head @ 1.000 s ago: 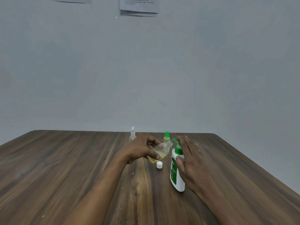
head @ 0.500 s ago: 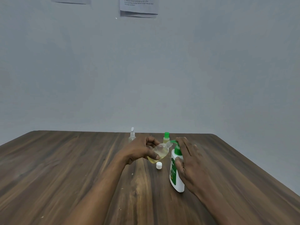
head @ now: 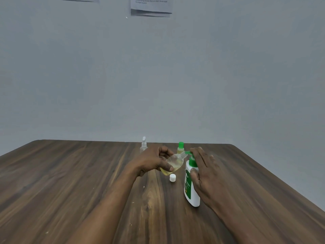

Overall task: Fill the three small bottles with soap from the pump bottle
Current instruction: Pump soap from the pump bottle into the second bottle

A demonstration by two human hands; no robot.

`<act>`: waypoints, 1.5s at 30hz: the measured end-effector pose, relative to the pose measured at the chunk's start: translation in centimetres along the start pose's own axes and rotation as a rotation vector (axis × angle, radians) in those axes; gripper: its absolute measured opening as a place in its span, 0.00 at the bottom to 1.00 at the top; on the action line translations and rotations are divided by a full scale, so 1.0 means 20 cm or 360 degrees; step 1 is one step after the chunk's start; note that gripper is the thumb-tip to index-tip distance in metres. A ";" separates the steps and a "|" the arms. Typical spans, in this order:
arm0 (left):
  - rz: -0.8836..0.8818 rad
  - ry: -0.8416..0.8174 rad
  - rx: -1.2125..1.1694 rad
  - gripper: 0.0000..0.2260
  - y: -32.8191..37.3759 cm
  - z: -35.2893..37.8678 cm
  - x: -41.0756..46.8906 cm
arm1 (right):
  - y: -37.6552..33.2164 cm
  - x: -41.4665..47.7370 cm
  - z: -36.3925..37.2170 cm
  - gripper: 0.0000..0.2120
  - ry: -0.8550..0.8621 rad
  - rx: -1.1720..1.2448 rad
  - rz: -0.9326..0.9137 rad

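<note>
**Filling Position: Small Bottle at Pump Nozzle**

The left hand [head: 154, 161] grips a small clear plastic bottle [head: 173, 162], with the fingers curled round its far side and the thumb across its base. This bottle is uncapped and raised off the dark wood-grain table [head: 70, 182]. It is tilted so that its open neck sits at the nozzle tip of the white plastic pump bottle [head: 191, 191]. Pale yellow liquid is pooled in its lower part.

The pump bottle has a green label and a green pump head and stands upright on the table, right of centre. The right hand [head: 204, 171] holds it, with the fingers laid nearly straight over the pump head and the thumb braced against the front below the green collar.

A small white screw cap [head: 172, 178] lies on the table just below the held bottle. A small yellowish bottle with a green cap [head: 180, 147] stands upright behind it. A clear spray bottle with a white nozzle [head: 143, 146] stands further left, partly hidden by the left hand.

Printed paper sheets [head: 151, 6] hang on the grey wall; their text is illegible.
</note>
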State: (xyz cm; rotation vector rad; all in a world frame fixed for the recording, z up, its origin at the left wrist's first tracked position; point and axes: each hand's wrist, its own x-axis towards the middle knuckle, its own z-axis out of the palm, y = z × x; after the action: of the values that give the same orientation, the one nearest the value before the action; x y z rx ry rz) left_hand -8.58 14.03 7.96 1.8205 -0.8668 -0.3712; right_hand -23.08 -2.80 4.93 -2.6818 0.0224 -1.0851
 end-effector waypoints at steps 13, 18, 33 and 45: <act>0.0016 -0.0009 0.0027 0.20 0.01 0.00 0.00 | 0.02 0.00 0.00 0.29 0.0012 0.0019 0.0037; 0.0007 -0.0012 0.0017 0.20 0.01 0.00 -0.01 | 0.01 0.00 0.01 0.27 -0.0023 -0.0012 0.0026; 0.0044 0.0016 0.0021 0.18 0.00 -0.01 0.00 | -0.01 0.00 -0.03 0.28 -0.0048 -0.0008 0.0058; 0.0052 0.0006 0.0019 0.19 0.01 0.00 0.00 | -0.03 -0.01 -0.03 0.28 -0.0072 -0.0030 0.0048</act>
State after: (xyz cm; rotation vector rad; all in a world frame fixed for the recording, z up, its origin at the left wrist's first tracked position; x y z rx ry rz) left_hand -8.63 14.04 8.16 1.8154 -0.8967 -0.3422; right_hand -23.57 -2.36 5.33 -2.7130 0.0654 -1.0197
